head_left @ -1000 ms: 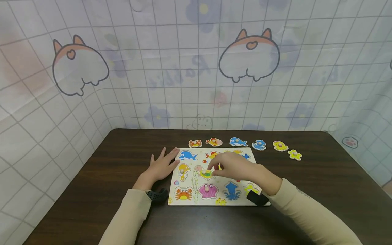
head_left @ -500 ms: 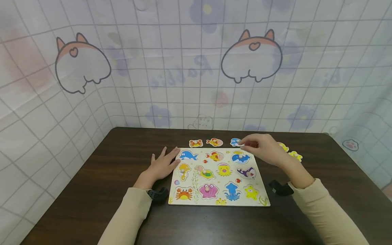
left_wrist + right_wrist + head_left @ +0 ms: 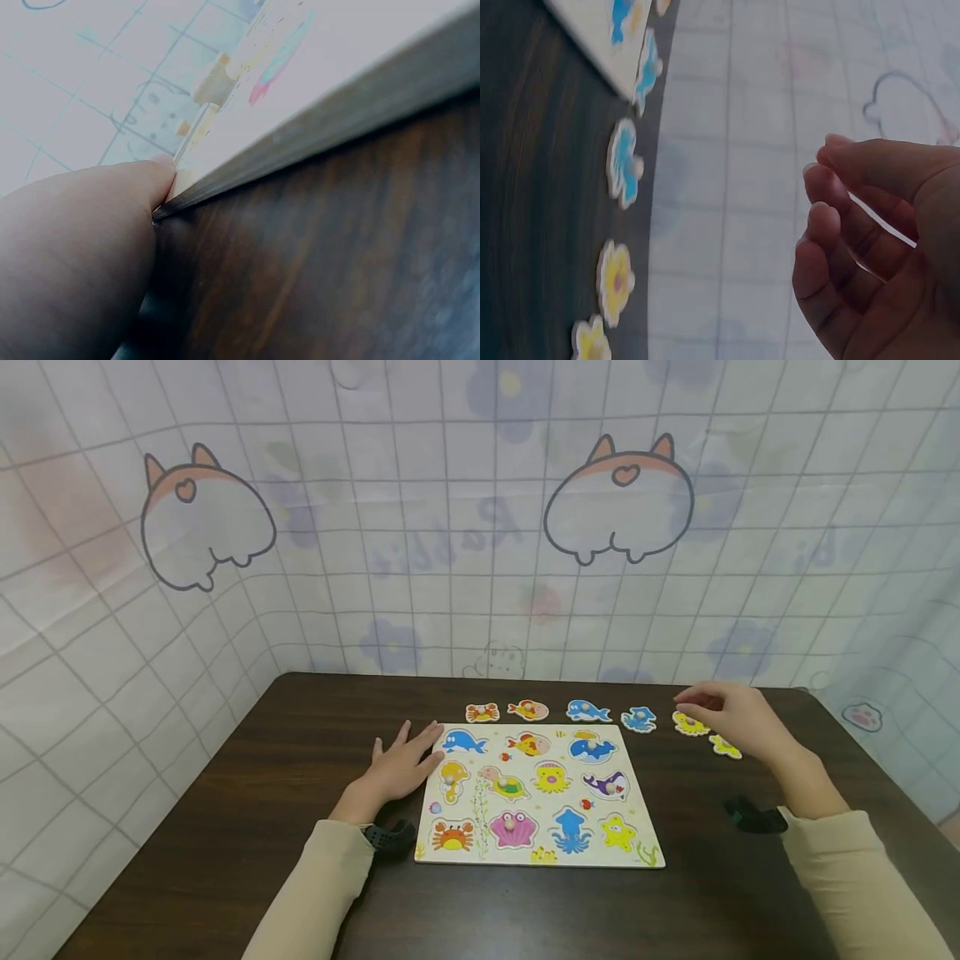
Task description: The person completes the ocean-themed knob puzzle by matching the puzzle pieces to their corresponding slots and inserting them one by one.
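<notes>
My left hand [image 3: 393, 768] lies with fingers spread at the left edge of a wooden peg puzzle board [image 3: 540, 808]; its fingertips touch the upper left corner. In the left wrist view, the thumb [image 3: 97, 217] presses against the board's edge [image 3: 300, 142]. Over the table at the right, my right hand [image 3: 738, 718] hovers above a yellow octopus piece [image 3: 686, 724] and a yellow star piece [image 3: 724, 747]. Its fingers are loosely bent and hold nothing in the right wrist view, with the thumb close to the index fingertip. Knobbed seahorse [image 3: 452, 779] and turtle [image 3: 504, 783] pieces sit in the board.
Behind the board, a crab piece [image 3: 482, 713], a fish piece [image 3: 528, 710], a blue dolphin piece [image 3: 587, 711] and a blue squid piece [image 3: 639, 720] lie in a row on the dark table [image 3: 247, 810]. A patterned curtain [image 3: 480, 568] hangs behind the table.
My right hand has moved from above the middle of the board, past the dolphin and squid pieces, to the yellow pieces at the right. My left hand has stayed at the board.
</notes>
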{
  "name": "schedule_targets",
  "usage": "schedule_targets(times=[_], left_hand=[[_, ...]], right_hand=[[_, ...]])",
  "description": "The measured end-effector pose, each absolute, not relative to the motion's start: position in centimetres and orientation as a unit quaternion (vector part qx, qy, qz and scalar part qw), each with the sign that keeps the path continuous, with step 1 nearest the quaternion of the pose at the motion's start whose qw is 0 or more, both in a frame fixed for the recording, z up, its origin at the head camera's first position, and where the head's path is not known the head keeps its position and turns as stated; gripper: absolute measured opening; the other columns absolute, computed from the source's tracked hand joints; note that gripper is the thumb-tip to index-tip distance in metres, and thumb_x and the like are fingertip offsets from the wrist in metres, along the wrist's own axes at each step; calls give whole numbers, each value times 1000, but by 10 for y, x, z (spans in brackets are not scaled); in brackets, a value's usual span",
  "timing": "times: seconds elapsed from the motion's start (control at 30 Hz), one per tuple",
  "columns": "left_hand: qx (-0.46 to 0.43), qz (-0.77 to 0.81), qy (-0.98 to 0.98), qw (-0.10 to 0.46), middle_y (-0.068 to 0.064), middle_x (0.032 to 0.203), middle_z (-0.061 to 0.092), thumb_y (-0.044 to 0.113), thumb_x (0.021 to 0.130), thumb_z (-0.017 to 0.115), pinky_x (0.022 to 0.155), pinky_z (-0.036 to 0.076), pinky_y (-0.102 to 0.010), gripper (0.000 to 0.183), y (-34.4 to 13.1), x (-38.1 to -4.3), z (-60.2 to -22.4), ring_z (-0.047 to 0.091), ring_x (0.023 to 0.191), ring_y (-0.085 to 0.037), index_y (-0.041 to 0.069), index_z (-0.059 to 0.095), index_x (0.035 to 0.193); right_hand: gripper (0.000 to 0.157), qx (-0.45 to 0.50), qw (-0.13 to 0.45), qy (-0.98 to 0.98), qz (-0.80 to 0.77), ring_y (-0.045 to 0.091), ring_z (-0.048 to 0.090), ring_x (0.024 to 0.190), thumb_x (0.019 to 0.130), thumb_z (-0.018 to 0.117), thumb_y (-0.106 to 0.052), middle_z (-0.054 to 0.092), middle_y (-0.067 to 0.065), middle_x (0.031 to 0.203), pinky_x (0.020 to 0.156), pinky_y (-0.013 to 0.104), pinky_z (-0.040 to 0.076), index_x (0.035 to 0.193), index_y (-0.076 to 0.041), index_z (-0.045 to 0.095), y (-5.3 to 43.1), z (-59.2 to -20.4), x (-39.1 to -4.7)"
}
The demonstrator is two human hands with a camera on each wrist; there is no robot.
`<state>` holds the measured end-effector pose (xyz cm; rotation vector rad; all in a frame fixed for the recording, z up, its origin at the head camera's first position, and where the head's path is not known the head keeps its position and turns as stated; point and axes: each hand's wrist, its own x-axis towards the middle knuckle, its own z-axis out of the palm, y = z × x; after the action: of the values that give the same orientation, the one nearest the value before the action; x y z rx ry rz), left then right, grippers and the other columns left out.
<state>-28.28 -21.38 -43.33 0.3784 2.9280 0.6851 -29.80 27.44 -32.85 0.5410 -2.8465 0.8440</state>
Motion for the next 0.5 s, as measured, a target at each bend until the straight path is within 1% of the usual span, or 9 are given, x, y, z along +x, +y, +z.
schedule_targets(times=[0.1,0.2,0.3,0.37,0.43,0.5], left_hand=[[123,225,965,55,-2,170,19,43,110,45,114,-6,-74,64,-214,-283,-434,1,156,-36,20,24,165],[123,228,964,54,-2,170,19,43,110,46,114,-6,-74,64,-213,-283,-433,1,156,-37,20,24,165],[124,229,964,55,-3,170,20,42,110,45,114,-6,-74,64,-213,-283,-433,1,156,-37,19,24,165],[123,230,964,55,-2,170,20,42,110,45,114,-6,-74,64,-212,-282,-432,1,156,-37,20,24,166],[123,231,964,55,-3,170,19,42,110,45,114,-7,-74,64,-212,-282,-432,1,156,-36,20,24,166],[123,232,963,55,-3,170,19,42,110,45,114,-7,-74,64,-212,-281,-432,1,156,-36,20,24,166]], right_hand=[[33,154,44,-950,268,30,63,87,105,62,-24,70,18,103,72,45,52,119,4,70,293,-332,-303],[33,134,33,-956,260,41,63,96,105,61,-23,69,25,109,78,55,52,119,6,69,309,-338,-307],[32,118,24,-959,259,47,63,102,105,60,-22,68,29,115,81,61,51,118,6,70,322,-346,-309],[33,109,15,-959,261,44,64,97,105,59,-22,68,30,116,80,59,52,118,7,69,330,-352,-311],[34,101,3,-959,265,38,65,89,105,59,-22,69,28,110,76,54,53,119,8,68,337,-357,-314],[34,92,-11,-960,264,31,64,81,104,61,-20,71,23,102,71,48,53,119,9,67,343,-363,-317]])
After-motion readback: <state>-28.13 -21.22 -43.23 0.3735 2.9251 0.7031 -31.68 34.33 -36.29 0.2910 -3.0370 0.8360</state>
